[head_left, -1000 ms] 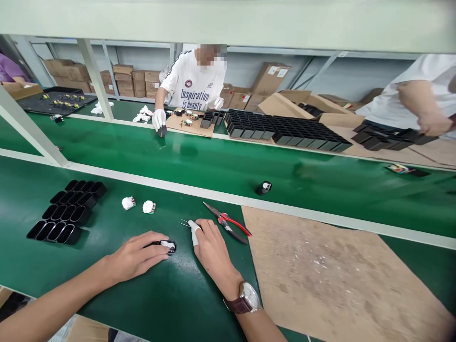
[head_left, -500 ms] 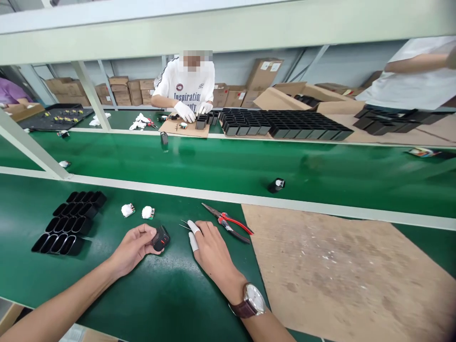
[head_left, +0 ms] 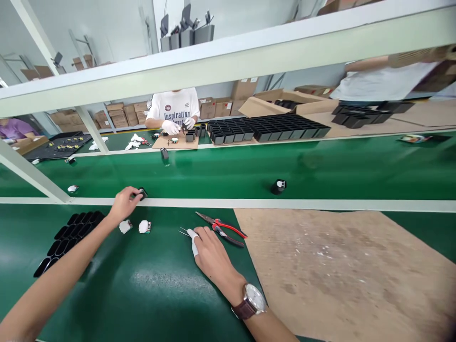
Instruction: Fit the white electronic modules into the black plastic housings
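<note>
My left hand [head_left: 124, 204] reaches forward over the white rail, its fingers closed on a small black plastic case [head_left: 143, 194] at the near edge of the green belt. On the bench my right hand [head_left: 213, 254], with white finger cots, holds tweezers [head_left: 184, 232]; only their thin metal tips show. Just beyond that hand lie long-nose pliers [head_left: 221, 228] with red and black handles. Two small circuit boards with white tops, one on the left [head_left: 125, 226] and one on the right [head_left: 144, 227], rest on the bench near my left forearm.
Rows of empty black cases [head_left: 63, 232] stand at left, partly behind my forearm. Cardboard [head_left: 342, 270] covers the bench at right. Another black case [head_left: 279, 186] is on the belt [head_left: 221, 171]. Across it, a gloved co-worker [head_left: 174, 111] handles parts. A white rail [head_left: 199, 203] edges the bench.
My left hand has moved forward from the bench to the belt's edge, carrying the black case. The right hand stays nearly in place with the tweezers. The view has tilted upward.
</note>
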A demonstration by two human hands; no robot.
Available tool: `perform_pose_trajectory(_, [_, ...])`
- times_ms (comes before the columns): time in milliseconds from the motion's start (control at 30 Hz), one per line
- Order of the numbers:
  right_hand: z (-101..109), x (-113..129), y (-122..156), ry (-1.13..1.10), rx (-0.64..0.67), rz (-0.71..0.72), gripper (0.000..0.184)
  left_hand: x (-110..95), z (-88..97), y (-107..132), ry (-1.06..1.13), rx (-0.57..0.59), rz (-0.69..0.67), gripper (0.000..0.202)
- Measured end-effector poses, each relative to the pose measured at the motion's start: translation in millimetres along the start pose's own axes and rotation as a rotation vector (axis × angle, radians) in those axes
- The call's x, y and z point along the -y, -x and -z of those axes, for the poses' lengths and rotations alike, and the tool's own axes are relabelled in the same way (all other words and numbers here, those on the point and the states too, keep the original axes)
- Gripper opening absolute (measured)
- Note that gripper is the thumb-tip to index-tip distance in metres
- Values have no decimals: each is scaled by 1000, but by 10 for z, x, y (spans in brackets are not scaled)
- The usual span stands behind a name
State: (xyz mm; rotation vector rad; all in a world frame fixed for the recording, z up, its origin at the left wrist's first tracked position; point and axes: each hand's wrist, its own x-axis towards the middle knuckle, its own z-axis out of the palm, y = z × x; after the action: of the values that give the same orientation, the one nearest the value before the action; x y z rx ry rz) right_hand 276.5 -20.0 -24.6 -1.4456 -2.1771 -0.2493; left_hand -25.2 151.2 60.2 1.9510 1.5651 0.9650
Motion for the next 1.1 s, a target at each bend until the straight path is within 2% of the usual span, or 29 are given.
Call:
perform_pose_trajectory(100, [5,-4,-3,9,-16,8,45,131,97,-427,-171,-36,-11,28])
perform_pose_trajectory(167, [-5,-12,-1,4,-31,19,45,197,124,-531,-259,-18,-26,26])
perform_pose_trajectory(233, [-30,-28,7,-6,-57,33,46,236,166,-525,-328,-3,-58,23])
perform_pose_trajectory(333, [-78,-70,26,-23,-94,56,43,250,352,-399,-416,-21,-117,26])
perform_pose_trajectory(400, [-104,-100,37,-43,-108,76,40,250,564,-263,-477,-32,-149,32])
perform_pose_trajectory(533, [-112,-118,39,-95,-156,93,29,325,1007,126,-606,-15,-159,27])
perform_pose_trajectory(600, [-93,-84,19,-112,-182,97,24,417,1137,343,-654,-16,-131,32])
perform_pose_trajectory(667, [-67,-14,-25,-127,-182,112,23,515,1184,526,-677,-29,-100,35])
perform_pose_trajectory(767, [-47,159,-156,-146,-130,162,25,575,1138,690,-662,-44,-92,32])
perform_pose_trajectory(833, [-68,309,-299,-156,-77,203,27,507,1054,743,-623,-34,-127,30])
perform_pose_trajectory(967, [-215,633,-697,-212,31,231,27,116,763,858,-486,39,-261,27])
perform_pose_trajectory(1100, [-376,832,-969,-227,70,256,27,-293,445,1059,-193,176,-405,19])
